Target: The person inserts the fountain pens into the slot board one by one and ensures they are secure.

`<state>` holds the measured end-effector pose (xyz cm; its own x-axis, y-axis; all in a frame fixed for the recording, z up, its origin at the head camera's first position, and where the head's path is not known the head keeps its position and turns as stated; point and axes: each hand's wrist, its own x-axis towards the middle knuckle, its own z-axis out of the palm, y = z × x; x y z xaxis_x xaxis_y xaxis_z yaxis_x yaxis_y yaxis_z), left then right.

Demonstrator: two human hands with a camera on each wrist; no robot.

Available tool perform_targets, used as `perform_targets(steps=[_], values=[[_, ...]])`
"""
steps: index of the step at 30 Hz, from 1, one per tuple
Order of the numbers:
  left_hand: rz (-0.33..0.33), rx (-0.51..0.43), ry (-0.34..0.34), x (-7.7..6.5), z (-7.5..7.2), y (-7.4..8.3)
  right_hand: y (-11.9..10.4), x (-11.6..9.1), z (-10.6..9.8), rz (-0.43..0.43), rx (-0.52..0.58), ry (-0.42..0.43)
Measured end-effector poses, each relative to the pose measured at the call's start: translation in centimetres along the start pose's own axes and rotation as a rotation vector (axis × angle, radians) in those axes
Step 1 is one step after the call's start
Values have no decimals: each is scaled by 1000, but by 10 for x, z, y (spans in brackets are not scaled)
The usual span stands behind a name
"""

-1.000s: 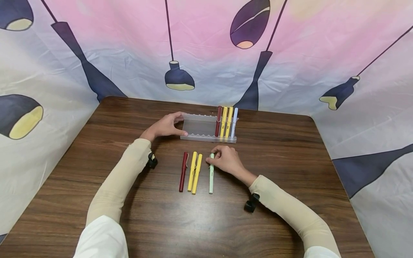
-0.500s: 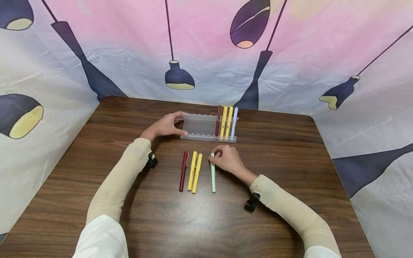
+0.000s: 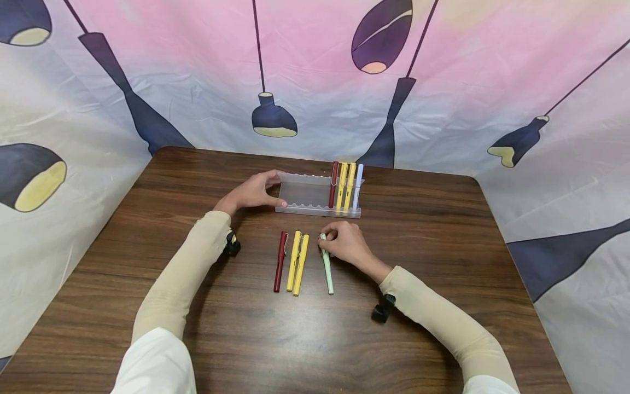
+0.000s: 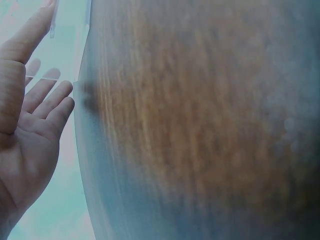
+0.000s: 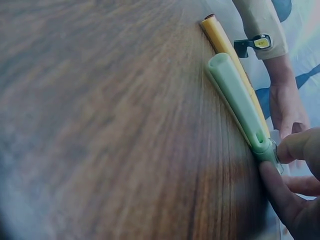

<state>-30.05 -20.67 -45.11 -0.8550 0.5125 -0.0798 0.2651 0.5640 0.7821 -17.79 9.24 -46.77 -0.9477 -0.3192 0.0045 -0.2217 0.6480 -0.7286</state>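
My right hand (image 3: pixel 346 242) pinches the capped end of a pale green fountain pen (image 3: pixel 327 272) between thumb and fingertips; the pen's other end points toward me. In the right wrist view, the green pen (image 5: pixel 235 95) lies along the wood, its clip by the fingers. At the left end of a clear pen rack (image 3: pixel 304 192), my left hand (image 3: pixel 252 192) holds it, thumb at the front edge and fingers behind. A dark red pen (image 3: pixel 334 185), two yellow pens (image 3: pixel 350 187) and a light blue pen (image 3: pixel 358 187) sit in the rack's right slots.
Left of the green pen, a dark red pen (image 3: pixel 280 262) and two yellow pens (image 3: pixel 301 266) lie on the wooden table (image 3: pixel 246 339). Behind the table hangs a cloth backdrop (image 3: pixel 325 65) printed with lamps.
The green pen's near end has swung to the right, so it now lies slanted in my right hand's pinch. My left hand and the rack have stayed put.
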Motion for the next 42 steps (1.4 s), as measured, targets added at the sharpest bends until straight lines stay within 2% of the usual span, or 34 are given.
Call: perform_targets(steps=[11,21,42], values=[[-6,-4,3,0,0,0,8,0,-3,29,147,-51],[0,-11,4,0,0,0,12,0,-4,43,170,-54],[8,1,7,1,0,-1,14,-4,-12,93,349,-48]])
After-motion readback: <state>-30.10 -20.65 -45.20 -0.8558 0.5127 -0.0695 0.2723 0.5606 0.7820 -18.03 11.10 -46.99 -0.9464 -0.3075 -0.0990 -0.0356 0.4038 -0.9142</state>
